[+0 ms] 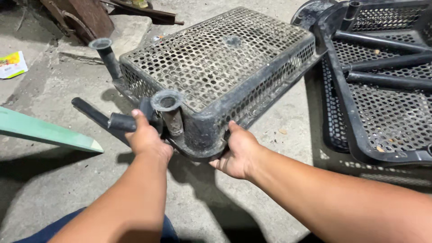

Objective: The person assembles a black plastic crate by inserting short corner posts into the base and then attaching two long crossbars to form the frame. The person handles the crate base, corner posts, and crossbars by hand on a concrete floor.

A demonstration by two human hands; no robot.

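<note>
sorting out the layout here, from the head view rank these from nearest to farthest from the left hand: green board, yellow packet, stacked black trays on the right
1. green board, just left of the left hand, lying on the floor.
2. yellow packet, far left, up near the frame edge.
3. stacked black trays, far right, beyond the perforated tray and the right hand.

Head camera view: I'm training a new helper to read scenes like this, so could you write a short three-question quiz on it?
1. True or false: the perforated black tray lies upside down, its tube legs pointing up.
2. Which hand grips a loose black tube? A) left hand B) right hand C) neither
3. Fill in: the right hand holds the tray at its near ____.

Key
1. True: its mesh base faces up and one open tube leg stands up at the near corner.
2. A: the left hand closes round the tube.
3. Rim: the fingers curl under the edge, beside the corner.
</note>
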